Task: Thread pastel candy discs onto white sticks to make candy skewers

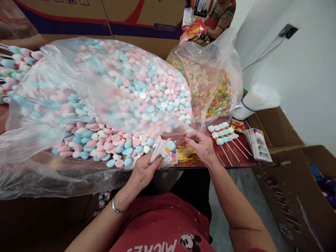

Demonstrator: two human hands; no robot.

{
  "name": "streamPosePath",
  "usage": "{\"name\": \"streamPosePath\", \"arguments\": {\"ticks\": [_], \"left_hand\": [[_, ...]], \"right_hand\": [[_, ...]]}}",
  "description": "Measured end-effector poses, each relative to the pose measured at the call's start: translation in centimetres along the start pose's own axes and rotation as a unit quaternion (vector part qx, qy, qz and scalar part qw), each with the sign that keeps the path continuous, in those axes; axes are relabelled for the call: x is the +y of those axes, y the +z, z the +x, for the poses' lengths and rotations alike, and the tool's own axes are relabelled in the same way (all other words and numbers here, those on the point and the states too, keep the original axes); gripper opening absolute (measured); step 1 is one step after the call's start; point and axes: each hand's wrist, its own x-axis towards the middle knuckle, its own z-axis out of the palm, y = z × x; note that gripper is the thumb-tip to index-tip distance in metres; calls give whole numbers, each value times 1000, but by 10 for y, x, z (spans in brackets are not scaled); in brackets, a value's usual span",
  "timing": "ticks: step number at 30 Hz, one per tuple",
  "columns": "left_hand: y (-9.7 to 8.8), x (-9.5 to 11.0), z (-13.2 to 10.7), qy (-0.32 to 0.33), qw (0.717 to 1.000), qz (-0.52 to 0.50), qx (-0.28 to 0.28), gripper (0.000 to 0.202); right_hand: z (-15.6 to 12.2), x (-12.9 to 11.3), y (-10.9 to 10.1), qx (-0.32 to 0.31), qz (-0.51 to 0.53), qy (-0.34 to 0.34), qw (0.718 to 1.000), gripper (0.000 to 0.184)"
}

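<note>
My left hand (pixel 145 169) is closed around a bundle of white sticks (pixel 158 148). A skewer of pale blue, white and yellow candies (pixel 167 149) shows at its fingertips. My right hand (pixel 202 145) is pinched on a small orange-red candy (pixel 186 138), partly hidden by the fingers. Gold twist ties (pixel 187 154) lie on the table between my hands. Loose pink, blue and white marshmallows (pixel 112 141) spread in front of a big clear bag (pixel 141 80) of the same marshmallows. Right of my right hand lie several finished marshmallow skewers (pixel 223 133).
A clear bag of colourful gummies (pixel 212 91) stands at the back. White sticks in a banded bundle (pixel 257 99), a stack of printed bags (pixel 258 145) and cardboard boxes (pixel 282 189) are on the right. More skewers (pixel 18 66) lie far left. Another person (pixel 220 17) works behind.
</note>
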Motion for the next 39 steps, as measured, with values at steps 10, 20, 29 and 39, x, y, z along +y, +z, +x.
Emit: {"name": "streamPosePath", "arguments": {"ticks": [10,20,29,39], "left_hand": [[0,7,3,8,999,33,-9,38],[1,10,3,-6,999,41,-4,38],[2,5,1,4,999,40,-2,37],[2,5,1,-4,1000,31,0,37]], "right_hand": [[-3,-20,34,-4,322,120,939,15],[-14,-9,34,35,147,-81,985,12],[-24,-1,48,128,153,-98,975,10],[-21,-2,48,49,282,-8,958,12]]}}
